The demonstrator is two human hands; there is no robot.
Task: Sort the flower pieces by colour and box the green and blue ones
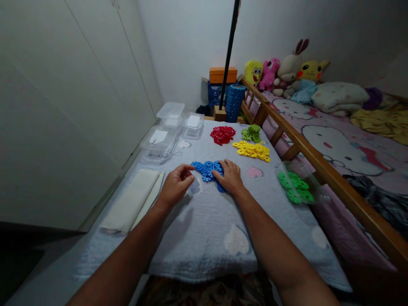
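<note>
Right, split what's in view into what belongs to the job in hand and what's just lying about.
In the job:
blue pieces, touched by the right hand
probably red pieces, yellow pieces, light green pieces, boxed green pieces

Apparently lying about:
plush toys
blue roller
orange box
pillow

Open cloth (204, 229) nearside of blue pieces (208, 170), plastic boxes (159, 142) blocking far left, wooden rail (318, 158) bounding right

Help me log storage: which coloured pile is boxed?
Darker green pieces, in the clear box at right; red pile, yellow pile, lime pile and blue pile lie on the cloth.
</note>
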